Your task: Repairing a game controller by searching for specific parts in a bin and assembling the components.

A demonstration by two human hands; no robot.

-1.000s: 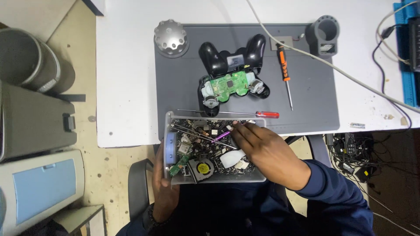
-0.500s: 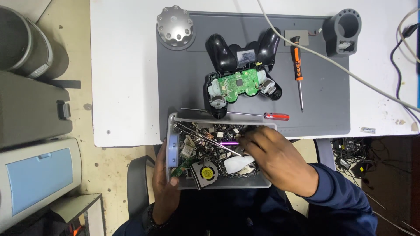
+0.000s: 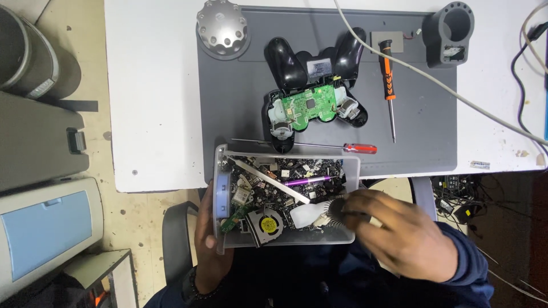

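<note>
Bright, even overhead light falls on the white rectangular tabletop [image 3: 154, 97], which is nearly washed out toward its left edge. The round ridged silver metal knob [image 3: 222, 28] carries soft glare and throws a short shadow. Beneath the tabletop's near edge the scene turns dim. The right hand [image 3: 399, 234] is slightly blurred; the corners darken.

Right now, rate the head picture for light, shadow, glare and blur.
Head view: even overhead light, the white table bright but not blown out; faint sheen on the grey mat; the opened game controller and the clear parts box sharp; the right hand slightly soft at its fingertips; the left hand and lap dark in shadow below the table edge.
</note>
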